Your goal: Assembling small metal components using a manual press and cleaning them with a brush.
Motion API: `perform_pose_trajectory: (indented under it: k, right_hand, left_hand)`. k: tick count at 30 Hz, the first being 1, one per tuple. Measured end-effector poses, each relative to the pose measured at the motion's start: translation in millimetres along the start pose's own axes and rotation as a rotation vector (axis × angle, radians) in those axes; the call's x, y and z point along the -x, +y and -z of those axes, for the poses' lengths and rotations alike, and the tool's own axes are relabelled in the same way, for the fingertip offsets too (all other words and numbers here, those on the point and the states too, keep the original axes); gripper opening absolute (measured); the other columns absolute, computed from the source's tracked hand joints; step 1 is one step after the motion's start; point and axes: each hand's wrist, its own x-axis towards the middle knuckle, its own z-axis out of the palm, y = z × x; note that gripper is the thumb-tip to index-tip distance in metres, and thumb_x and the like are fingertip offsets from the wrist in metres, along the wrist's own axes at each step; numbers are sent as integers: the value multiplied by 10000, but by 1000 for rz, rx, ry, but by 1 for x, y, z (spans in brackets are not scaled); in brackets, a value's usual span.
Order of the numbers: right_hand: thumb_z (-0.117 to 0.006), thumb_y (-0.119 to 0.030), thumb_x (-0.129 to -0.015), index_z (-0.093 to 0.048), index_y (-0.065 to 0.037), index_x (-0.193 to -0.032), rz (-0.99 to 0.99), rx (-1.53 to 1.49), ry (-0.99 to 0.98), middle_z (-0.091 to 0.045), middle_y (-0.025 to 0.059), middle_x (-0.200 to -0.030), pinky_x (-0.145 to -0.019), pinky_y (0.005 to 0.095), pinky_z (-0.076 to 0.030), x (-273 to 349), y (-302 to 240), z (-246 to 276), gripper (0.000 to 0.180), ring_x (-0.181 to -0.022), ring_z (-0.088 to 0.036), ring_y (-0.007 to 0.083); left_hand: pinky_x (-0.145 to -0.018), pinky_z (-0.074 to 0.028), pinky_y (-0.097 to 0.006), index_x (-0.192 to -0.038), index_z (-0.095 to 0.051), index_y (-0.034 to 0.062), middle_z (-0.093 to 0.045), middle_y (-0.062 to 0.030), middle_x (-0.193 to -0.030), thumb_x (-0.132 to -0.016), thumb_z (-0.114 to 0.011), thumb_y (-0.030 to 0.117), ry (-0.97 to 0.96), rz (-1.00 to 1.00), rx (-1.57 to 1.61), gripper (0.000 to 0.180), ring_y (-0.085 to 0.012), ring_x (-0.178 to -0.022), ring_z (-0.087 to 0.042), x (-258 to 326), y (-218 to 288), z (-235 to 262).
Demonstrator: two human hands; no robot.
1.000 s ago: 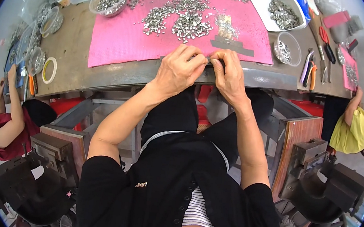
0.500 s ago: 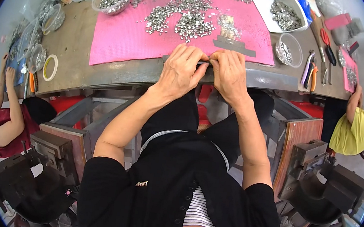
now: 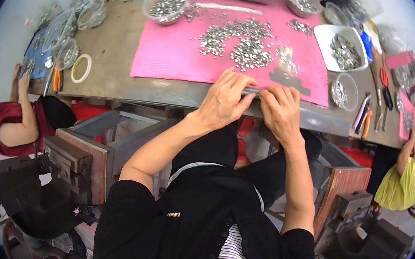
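At the front edge of the table my left hand (image 3: 223,99) is closed, thumb and fingers pinching one end of a narrow grey metal strip (image 3: 251,91). Beside it my right hand (image 3: 281,110) is closed too, its fingertips on the strip's other end. Much of the strip is hidden by my fingers. Just beyond lies a pink mat (image 3: 169,58) with a loose pile of small silvery metal pieces (image 3: 251,53). Closer to my right hand, a flat grey plate (image 3: 289,81) rests on the mat below some thin metal bits (image 3: 287,59).
Clear tubs of metal parts (image 3: 166,6) line the mat's far side. To the right are a white tray (image 3: 326,43), a small round tub (image 3: 345,91) and red-handled pliers (image 3: 386,88). A tape roll (image 3: 81,68) lies left. Co-workers sit at both sides.
The view has shifted, so the table appears lower and further right. My hands have parted slightly, and more of the grey strip shows between them.
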Motion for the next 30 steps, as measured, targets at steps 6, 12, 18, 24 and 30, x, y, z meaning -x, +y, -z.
perform_pose_trajectory:
  k: [6, 12, 18, 24, 30]
  right_hand:
    - [-697, -53, -863, -681, -55, -946, -12, -197, -33, -640, 68, -865, -817, 381, -426, -29, 20, 2, 85, -828, -616, 252]
    - [-639, -66, -883, -733, -29, -993, -82, -264, -50, -640, 145, -893, -826, 452, -471, -117, 45, -59, 149, -888, -629, 332]
    - [-625, -119, -898, -751, -77, -1097, -107, -42, -180, -642, 165, -950, -851, 466, -463, -159, 47, -112, 239, -973, -623, 331]
    - [-642, -146, -896, -706, -50, -933, -82, -63, -139, -661, 151, -924, -815, 469, -455, -162, 50, -119, 121, -936, -633, 344]
    - [-660, -104, -874, -709, -7, -883, -89, -373, -48, -703, 171, -845, -757, 447, -523, -152, 36, -88, 110, -806, -688, 338]
  left_hand:
    - [-844, -504, -416, -1161, -660, 17, -689, -160, -1034, -893, -629, 19, 129, 149, -127, 269, -342, -949, -628, -20, -58, 57]
    - [-1050, -447, -415, -1290, -622, -4, -649, -194, -1278, -928, -565, 4, 88, 24, -209, 366, -359, -1200, -577, -54, -120, 54]
    - [-961, -485, -444, -1141, -687, -4, -683, -167, -1169, -869, -597, -6, 32, -55, -260, 287, -364, -1060, -599, -68, -144, 43]
    - [-747, -527, -361, -1004, -725, 7, -655, -110, -885, -887, -682, 46, 62, 98, -97, 131, -262, -825, -665, -68, -136, 50]
    - [-640, -518, -373, -958, -705, 3, -664, -145, -815, -889, -670, 45, 178, 222, 36, 89, -279, -688, -654, -65, -127, 54]
